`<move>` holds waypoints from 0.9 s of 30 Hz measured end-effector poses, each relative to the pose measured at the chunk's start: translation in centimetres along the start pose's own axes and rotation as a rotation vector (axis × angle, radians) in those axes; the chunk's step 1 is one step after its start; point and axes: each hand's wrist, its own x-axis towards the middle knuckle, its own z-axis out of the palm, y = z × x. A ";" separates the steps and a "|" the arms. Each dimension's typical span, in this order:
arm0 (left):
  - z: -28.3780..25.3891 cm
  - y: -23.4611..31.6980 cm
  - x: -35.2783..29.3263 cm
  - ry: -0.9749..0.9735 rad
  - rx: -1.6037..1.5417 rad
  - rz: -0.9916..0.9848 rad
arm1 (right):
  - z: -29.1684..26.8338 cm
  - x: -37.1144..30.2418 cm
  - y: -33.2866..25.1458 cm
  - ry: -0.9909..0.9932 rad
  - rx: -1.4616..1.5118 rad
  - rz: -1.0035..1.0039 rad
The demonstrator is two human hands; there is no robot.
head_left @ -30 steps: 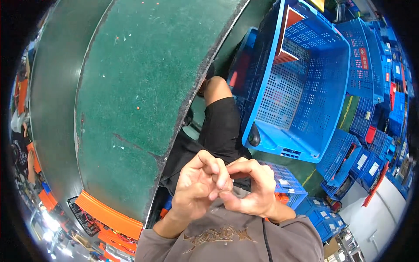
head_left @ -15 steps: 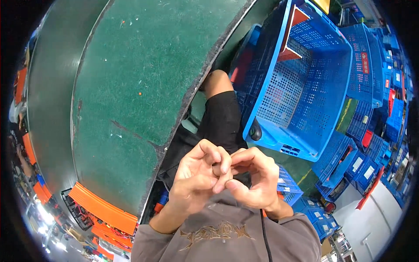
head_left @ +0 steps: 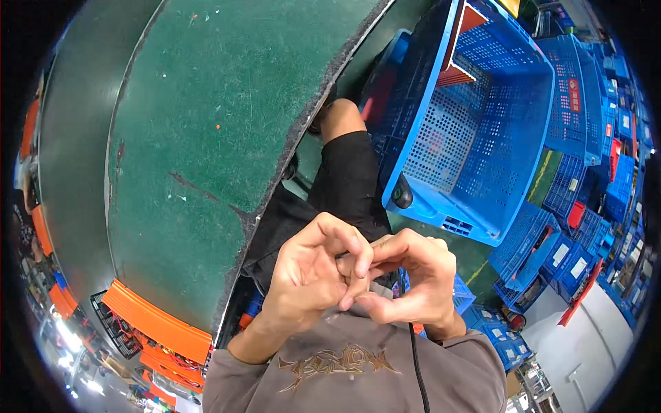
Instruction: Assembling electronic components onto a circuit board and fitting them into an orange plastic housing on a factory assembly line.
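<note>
In front of my grey top (head_left: 344, 368), my two hands meet with their fingertips together. My left hand (head_left: 306, 272) has curled fingers, its palm partly turned up. From the other side, my right hand (head_left: 416, 275) closes its thumb and fingers against the left fingertips. Overlapping fingers hide the spot where they meet, and whether anything small is pinched there cannot be seen. Just beyond the hands is my leg in black shorts (head_left: 344, 175).
A green-topped table (head_left: 206, 124) with a worn dark edge lies to the left. At the right stands a blue perforated crate (head_left: 509, 158) with red panels (head_left: 458, 74) inside. Orange parts (head_left: 157, 318) sit at the lower left. Stacked blue crates (head_left: 530, 248) fill the far right.
My hands have shifted slightly to the right, their fingertips still together. The right hand's thumb and fingers form a wider loop. The table and crate sit slightly higher in view.
</note>
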 end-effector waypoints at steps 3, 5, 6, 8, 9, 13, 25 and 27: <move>0.1 0.1 0.1 0.006 -0.029 -0.037 | -0.1 -0.1 -0.2 -0.008 0.026 0.039; 0.1 0.4 0.2 0.013 -0.096 -0.063 | 0.0 -0.1 -0.2 0.006 0.072 0.061; 0.1 0.4 0.3 0.019 -0.163 -0.086 | 0.0 -0.1 -0.1 0.019 0.118 0.082; -0.1 0.5 0.7 0.026 -0.205 -0.109 | 0.0 0.0 0.2 0.037 0.138 0.086; -0.2 0.6 0.9 0.031 -0.248 -0.129 | -0.1 0.1 0.4 0.052 0.154 0.089; 0.2 1.0 2.1 0.105 -0.269 -0.216 | -2.0 1.2 0.9 0.058 -0.132 0.020; -1.8 -0.3 6.2 0.273 -0.311 -0.182 | -31.8 13.4 16.0 1.344 -0.919 -0.075; -2.7 -0.5 6.3 0.302 -0.327 -0.169 | -33.4 15.2 17.2 1.326 -0.946 0.022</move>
